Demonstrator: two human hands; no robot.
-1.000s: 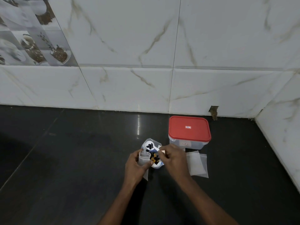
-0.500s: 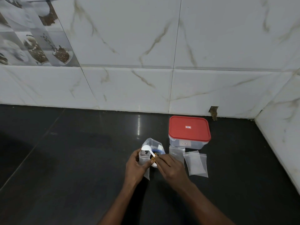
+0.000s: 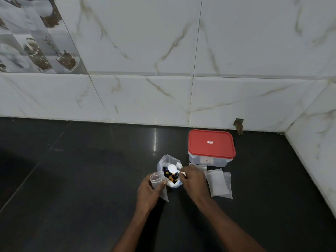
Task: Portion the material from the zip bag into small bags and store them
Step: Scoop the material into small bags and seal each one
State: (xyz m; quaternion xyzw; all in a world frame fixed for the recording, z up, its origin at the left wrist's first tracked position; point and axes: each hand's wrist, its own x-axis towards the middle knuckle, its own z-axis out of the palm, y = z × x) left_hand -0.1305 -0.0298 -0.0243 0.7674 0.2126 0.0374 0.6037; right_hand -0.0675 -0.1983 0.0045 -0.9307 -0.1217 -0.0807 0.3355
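An open clear zip bag [image 3: 166, 163] stands on the dark counter, holding dark blue and orange pieces [image 3: 170, 175]. My left hand [image 3: 148, 192] grips a small clear bag [image 3: 157, 180], held upright with its mouth open, just left of the zip bag. My right hand [image 3: 193, 180] pinches the handle of a white spoon [image 3: 172, 169] whose bowl sits over the zip bag's mouth. The spoon's bowl looks empty. A few small clear bags [image 3: 219, 183] lie flat to the right of my right hand.
A clear plastic box with a red lid [image 3: 211, 144] stands shut behind the flat bags, close to the marble-tiled wall [image 3: 163, 70]. A side wall [image 3: 318, 142] closes the counter on the right. The dark counter [image 3: 81, 170] stretches out to the left.
The spoon has moved from over the small bag back to the zip bag's mouth. My left hand has shifted the small bag slightly left, away from the zip bag.
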